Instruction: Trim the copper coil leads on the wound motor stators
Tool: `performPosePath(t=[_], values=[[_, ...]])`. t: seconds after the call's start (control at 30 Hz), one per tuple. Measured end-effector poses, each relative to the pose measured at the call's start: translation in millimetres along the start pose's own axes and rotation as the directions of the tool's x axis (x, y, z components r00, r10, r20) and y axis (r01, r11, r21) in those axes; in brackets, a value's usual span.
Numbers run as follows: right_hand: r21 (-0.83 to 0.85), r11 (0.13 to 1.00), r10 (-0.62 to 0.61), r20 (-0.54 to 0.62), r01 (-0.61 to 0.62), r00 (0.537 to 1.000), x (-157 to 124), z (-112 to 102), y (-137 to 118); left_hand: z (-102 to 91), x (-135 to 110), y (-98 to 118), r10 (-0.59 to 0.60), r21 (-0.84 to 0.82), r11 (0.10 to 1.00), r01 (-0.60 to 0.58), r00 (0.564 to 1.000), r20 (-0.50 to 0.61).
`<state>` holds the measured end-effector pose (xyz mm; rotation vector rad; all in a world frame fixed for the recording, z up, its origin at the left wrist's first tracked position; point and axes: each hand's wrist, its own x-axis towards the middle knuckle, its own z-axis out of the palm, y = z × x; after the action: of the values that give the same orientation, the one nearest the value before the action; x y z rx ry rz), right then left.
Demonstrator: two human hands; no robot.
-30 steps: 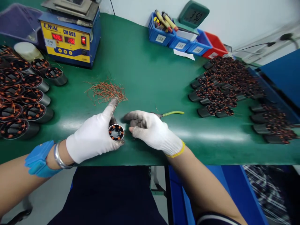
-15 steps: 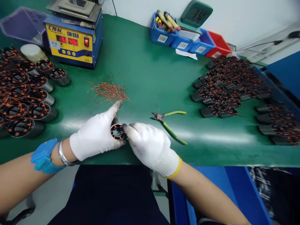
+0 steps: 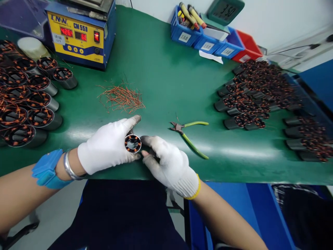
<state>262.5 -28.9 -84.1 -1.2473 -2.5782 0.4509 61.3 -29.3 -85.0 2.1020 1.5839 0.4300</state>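
Observation:
My left hand (image 3: pixel 108 146), in a white glove, is wrapped round a motor stator (image 3: pixel 126 143), a dark ring with copper windings inside, its open end turned up towards me. Close to the stator's right side is my right hand (image 3: pixel 170 163), also gloved, with thumb and forefinger apart and nothing visible between them. Whether a fingertip touches the rim I cannot tell. Right of the hands lie spread side cutters (image 3: pixel 191 137) with green handles. Beyond my left hand is a heap of copper wire offcuts (image 3: pixel 123 97).
Several stators (image 3: pixel 31 100) stand at the left, and a larger group (image 3: pixel 252 90) at the right. A blue and yellow soldering unit (image 3: pixel 78 38) is at the back left, beside a white round lump (image 3: pixel 33 48). Blue bins (image 3: pixel 186 34) and a red bin (image 3: pixel 247 48) line the back.
My right thumb and forefinger have parted and drawn slightly away from the stator's rim. My left hand still holds the stator. The whole view has shifted a little.

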Motion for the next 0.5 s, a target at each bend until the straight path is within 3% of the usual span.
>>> performPosePath(t=[0.17, 0.37, 0.5], values=[[-0.02, 0.998, -0.06, 0.082, 0.062, 0.995, 1.0, -1.0, 12.3, -3.4, 2.3, 3.8, 0.033, 0.099, 0.994, -0.043, 0.994, 0.105], [-0.086, 0.996, -0.019, 0.155, 0.033, 0.988, -6.7, -29.4, 19.1, 0.0, 2.8, 7.0, 0.044, 0.134, 0.989, -0.054, 0.996, 0.075], [-0.05, 0.996, 0.073, 0.009, -0.072, 0.997, -8.3, -43.4, 4.6, 1.0, 1.2, 6.6, 0.021, 0.152, 0.988, -0.032, 0.997, 0.075]])
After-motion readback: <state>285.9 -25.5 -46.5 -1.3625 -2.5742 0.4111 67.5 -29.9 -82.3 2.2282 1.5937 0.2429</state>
